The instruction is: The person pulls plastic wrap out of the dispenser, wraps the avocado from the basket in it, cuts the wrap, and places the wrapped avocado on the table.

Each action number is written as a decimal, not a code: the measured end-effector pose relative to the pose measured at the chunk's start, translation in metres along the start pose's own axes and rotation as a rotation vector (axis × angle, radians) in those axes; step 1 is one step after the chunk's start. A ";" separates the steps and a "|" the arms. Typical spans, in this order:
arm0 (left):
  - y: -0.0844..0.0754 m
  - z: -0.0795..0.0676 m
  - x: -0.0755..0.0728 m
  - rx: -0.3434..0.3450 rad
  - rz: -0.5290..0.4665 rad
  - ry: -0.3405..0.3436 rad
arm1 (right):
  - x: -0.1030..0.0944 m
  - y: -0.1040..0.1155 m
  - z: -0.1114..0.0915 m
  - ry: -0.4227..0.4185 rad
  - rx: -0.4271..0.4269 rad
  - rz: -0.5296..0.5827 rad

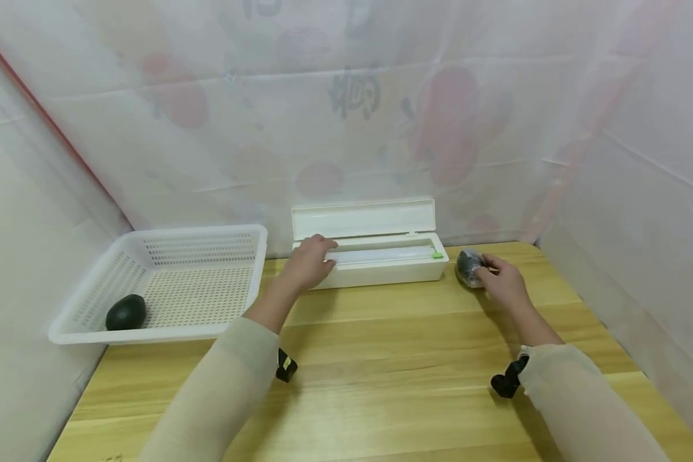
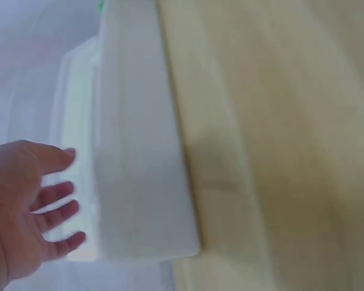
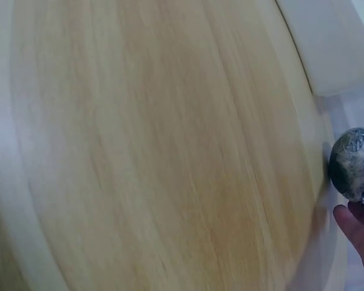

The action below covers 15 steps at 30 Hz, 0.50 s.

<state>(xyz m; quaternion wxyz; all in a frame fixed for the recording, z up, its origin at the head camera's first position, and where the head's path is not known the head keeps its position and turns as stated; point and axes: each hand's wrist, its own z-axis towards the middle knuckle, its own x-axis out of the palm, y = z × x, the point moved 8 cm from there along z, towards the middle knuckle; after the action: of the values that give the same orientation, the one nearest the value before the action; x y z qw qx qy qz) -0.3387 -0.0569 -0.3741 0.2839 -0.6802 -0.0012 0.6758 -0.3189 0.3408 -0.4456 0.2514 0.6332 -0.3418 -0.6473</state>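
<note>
My right hand holds a dark avocado wrapped in clear film by its right end, close over the table just right of the cling film box. In the right wrist view, the wrapped avocado shows crinkled film, with my fingertips at its lower end. Over the left end of the white cling film box, my left hand hovers with loosely spread fingers. The box's lid stands raised at the back, and a film roll lies inside. The left wrist view shows nothing in my left hand.
On the left stands a white perforated basket with one unwrapped avocado in its near left corner. A green slider sits at the box's right end. Printed plastic sheeting walls the back and sides of the wooden table.
</note>
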 end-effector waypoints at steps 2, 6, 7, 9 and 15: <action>0.007 -0.001 -0.007 -0.035 -0.002 0.046 | -0.001 -0.001 0.000 0.005 -0.005 0.001; 0.019 -0.004 -0.016 -0.079 -0.002 0.113 | -0.003 0.001 0.001 0.012 -0.020 -0.020; 0.020 -0.005 -0.018 -0.086 -0.005 0.121 | -0.003 0.002 0.001 0.013 -0.023 -0.028; 0.025 -0.006 -0.020 -0.090 -0.010 0.123 | -0.004 0.004 0.001 0.016 -0.034 -0.049; 0.034 -0.007 -0.020 -0.093 -0.006 0.131 | -0.007 0.007 0.004 0.000 -0.071 -0.115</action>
<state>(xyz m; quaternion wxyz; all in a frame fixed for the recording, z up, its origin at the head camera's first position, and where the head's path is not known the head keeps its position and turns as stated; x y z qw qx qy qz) -0.3469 -0.0958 -0.3690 0.2533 -0.7353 -0.0162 0.6284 -0.3229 0.3419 -0.4357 0.2361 0.6424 -0.2816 -0.6726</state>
